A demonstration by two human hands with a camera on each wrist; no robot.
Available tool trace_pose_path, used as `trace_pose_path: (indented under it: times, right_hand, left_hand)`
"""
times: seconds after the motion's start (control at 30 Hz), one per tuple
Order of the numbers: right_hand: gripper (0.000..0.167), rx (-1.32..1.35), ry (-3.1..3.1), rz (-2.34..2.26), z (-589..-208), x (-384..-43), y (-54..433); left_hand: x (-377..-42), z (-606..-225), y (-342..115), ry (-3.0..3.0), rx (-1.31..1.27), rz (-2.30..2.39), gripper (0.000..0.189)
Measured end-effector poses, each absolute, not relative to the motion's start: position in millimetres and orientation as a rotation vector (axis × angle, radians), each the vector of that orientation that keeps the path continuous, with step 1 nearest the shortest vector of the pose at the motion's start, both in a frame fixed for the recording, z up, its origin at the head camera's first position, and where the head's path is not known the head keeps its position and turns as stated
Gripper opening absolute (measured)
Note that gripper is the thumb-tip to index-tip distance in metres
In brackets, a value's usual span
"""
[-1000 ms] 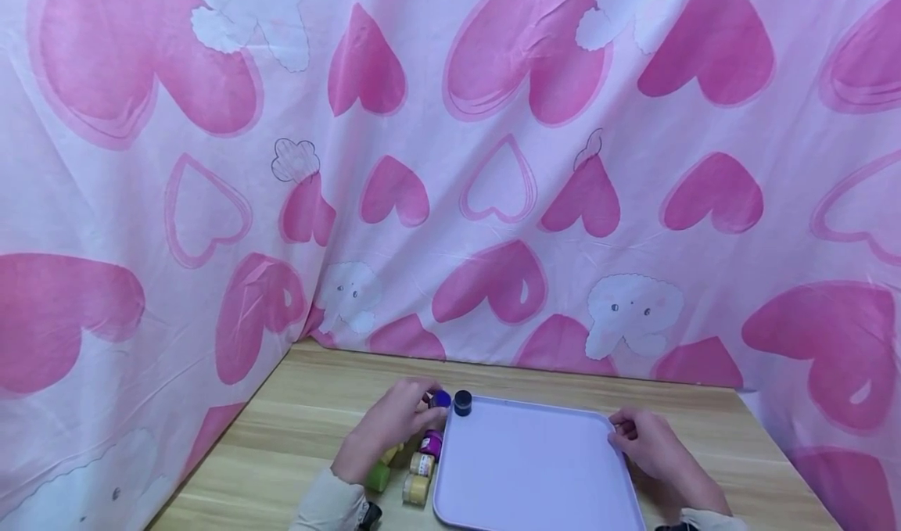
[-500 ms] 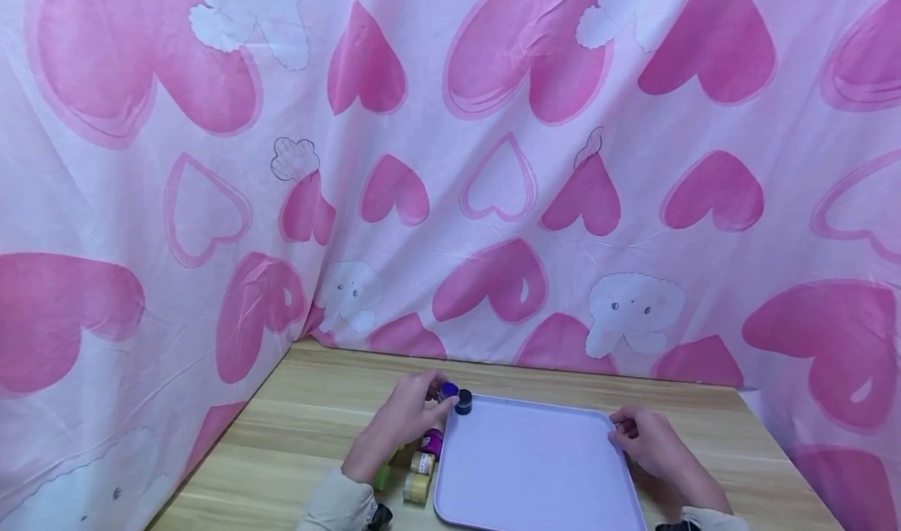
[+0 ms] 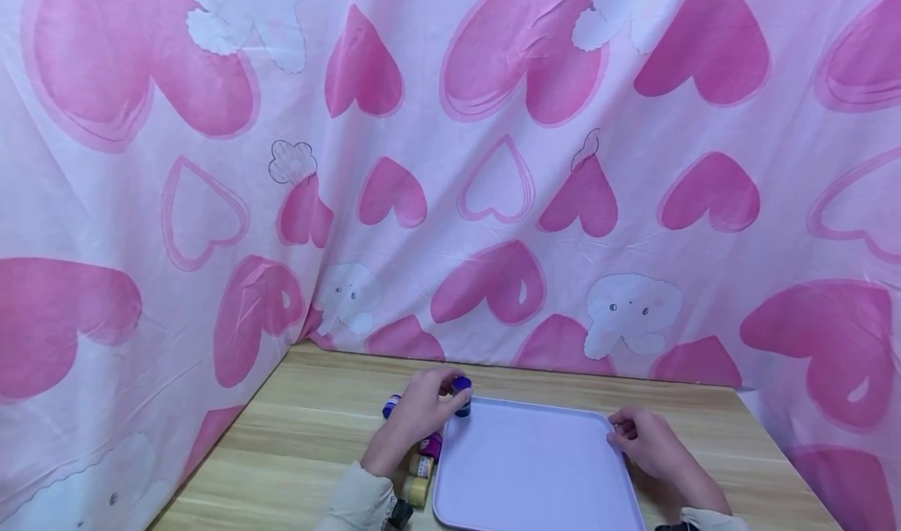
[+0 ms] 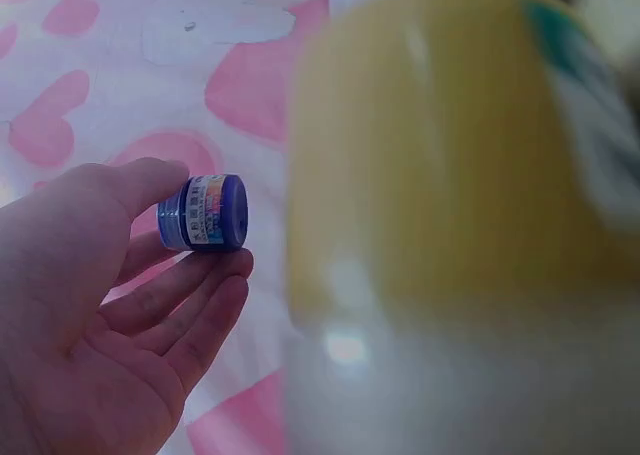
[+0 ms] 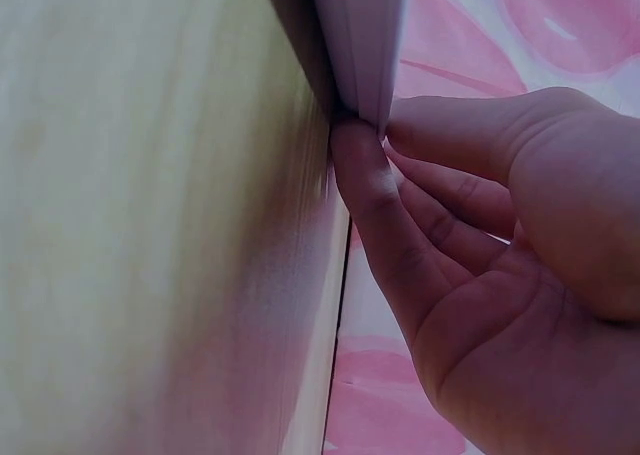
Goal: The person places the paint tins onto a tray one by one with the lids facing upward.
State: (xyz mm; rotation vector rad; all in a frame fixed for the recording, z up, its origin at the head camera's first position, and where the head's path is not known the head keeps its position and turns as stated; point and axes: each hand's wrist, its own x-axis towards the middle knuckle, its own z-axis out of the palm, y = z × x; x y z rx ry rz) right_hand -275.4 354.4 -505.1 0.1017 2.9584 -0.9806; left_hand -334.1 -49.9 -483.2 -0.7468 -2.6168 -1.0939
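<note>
My left hand (image 3: 425, 402) pinches a small blue paint jar (image 4: 205, 213) between thumb and fingers; its label shows in the left wrist view. In the head view this jar overlaps a black jar (image 3: 463, 411) at the far left corner of a pale lilac tray (image 3: 535, 468). My right hand (image 3: 644, 437) is at the tray's far right corner. Seen from the right wrist, thumb and forefinger (image 5: 375, 175) pinch the tray's rim (image 5: 360, 45). Another blue jar (image 3: 391, 406) lies on the table, left of my left hand.
Along the tray's left side are a purple jar (image 3: 431, 445) and two yellowish jars (image 3: 415, 492). A yellow jar (image 4: 450, 175) looms blurred near the left wrist camera. A pink heart-print cloth (image 3: 486, 281) hangs behind the wooden table (image 3: 281, 453).
My left hand has carried the blue jar to the right, from left of the tray to the black jar, uncovering another blue jar behind it. The right hand stays at the tray.
</note>
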Motion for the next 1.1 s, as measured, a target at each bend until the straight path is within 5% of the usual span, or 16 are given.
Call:
trace_pose_path:
  times: [1.1]
  right_hand:
    - [0.025, 0.097, 2.949, -0.997, -504, -275, 356]
  left_hand:
    - [-344, -512, -13, -2.7, -0.811, -0.703, 0.027]
